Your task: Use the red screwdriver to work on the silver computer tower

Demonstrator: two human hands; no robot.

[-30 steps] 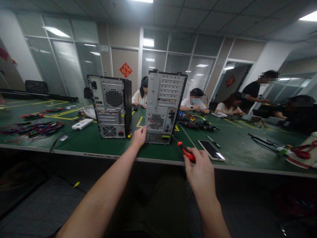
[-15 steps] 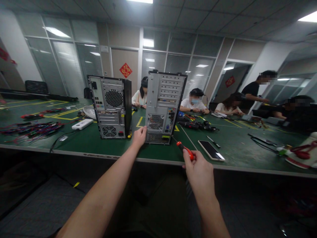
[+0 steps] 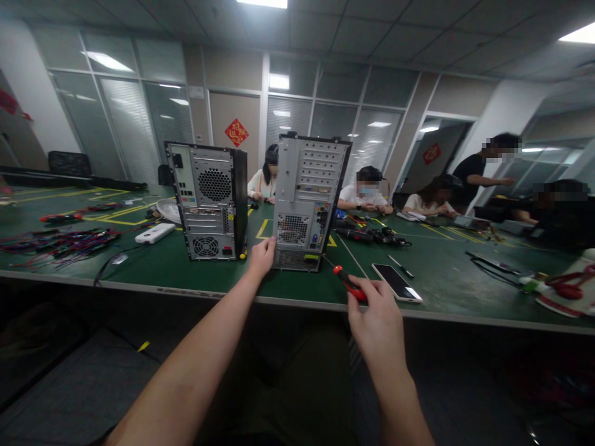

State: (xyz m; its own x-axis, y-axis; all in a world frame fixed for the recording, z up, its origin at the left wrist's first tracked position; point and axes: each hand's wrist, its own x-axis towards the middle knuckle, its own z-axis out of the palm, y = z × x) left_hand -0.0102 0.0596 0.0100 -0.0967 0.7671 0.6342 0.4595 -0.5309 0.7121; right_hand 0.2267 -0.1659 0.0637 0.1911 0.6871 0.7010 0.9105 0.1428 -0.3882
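Observation:
A grey computer tower stands upright before me, its back panel turned my way. My left hand is closed with its fingers against the lower left edge of this tower, steadying it. In my right hand is a red and black screwdriver, gripped by the handle. Its thin shaft points up and left, and the tip meets the tower's lower right back edge; the exact contact is too small to make out. Left of it stands a second, black computer tower, also back side forward.
A phone and a thin pen-like tool lie right of my hand. Black cables sit behind them. At left are a white power strip and a heap of wires. Several people sit or stand across the green table.
My right hand has shifted its grip on the screwdriver handle, with fingers now laid over the top and the wrist turned. The left hand and both towers stay put.

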